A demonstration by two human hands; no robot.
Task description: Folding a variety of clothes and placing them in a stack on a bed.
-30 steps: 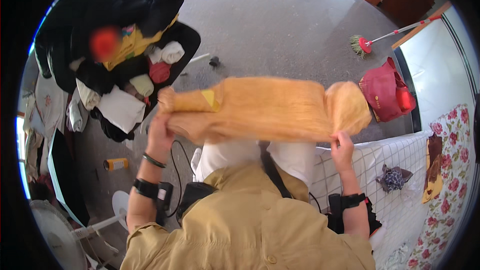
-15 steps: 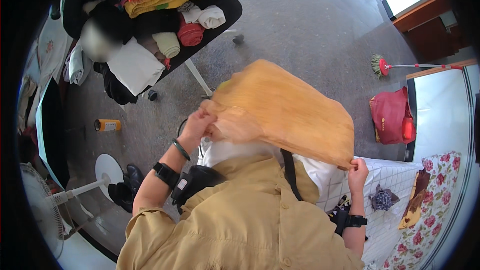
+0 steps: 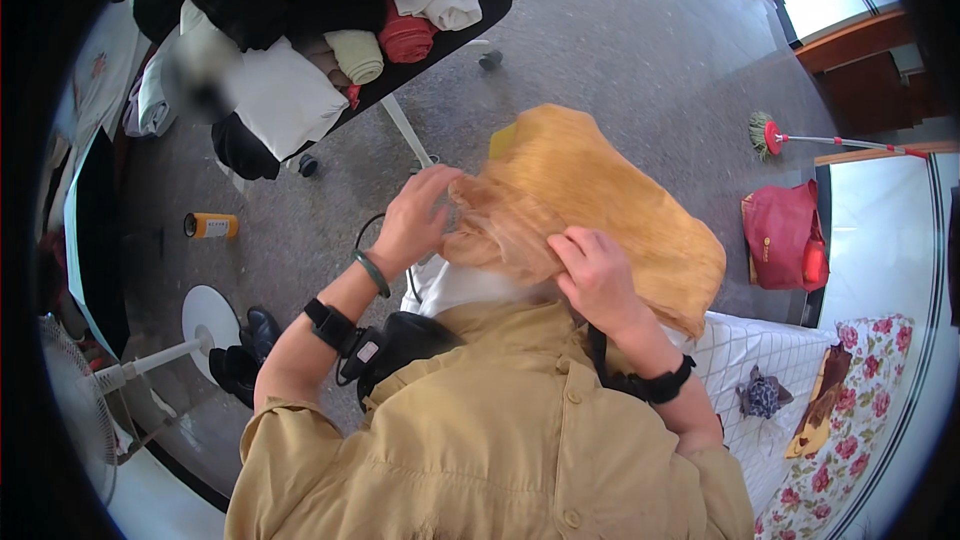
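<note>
A tan-orange cloth garment point(image 3: 620, 195) is stretched out in front of my body, its far part slightly smeared by motion. At its left end the fabric is thinner, brownish and bunched. My left hand point(image 3: 418, 215) has its fingers closed on that left edge. With thumb and fingertips, my right hand point(image 3: 595, 270) pinches the bunched part near the middle of the near edge. The garment's right end hangs loose beyond my right hand. A small yellow-green patch shows at its far left corner. White cloth point(image 3: 455, 288) lies under it, close to my body.
A black table point(image 3: 480, 15) at the far left bears folded and rolled clothes, including a red roll point(image 3: 405, 32). An orange canister point(image 3: 212, 226), a fan point(image 3: 75, 410) and black shoes point(image 3: 262, 330) stand left. Right are a mop point(image 3: 765, 135), a red bag point(image 3: 780, 238) and a bed point(image 3: 725, 370).
My right hand has left the garment's right corner and moved left to its near edge. The left hand has shifted slightly right and up. The garment's right end now droops.
</note>
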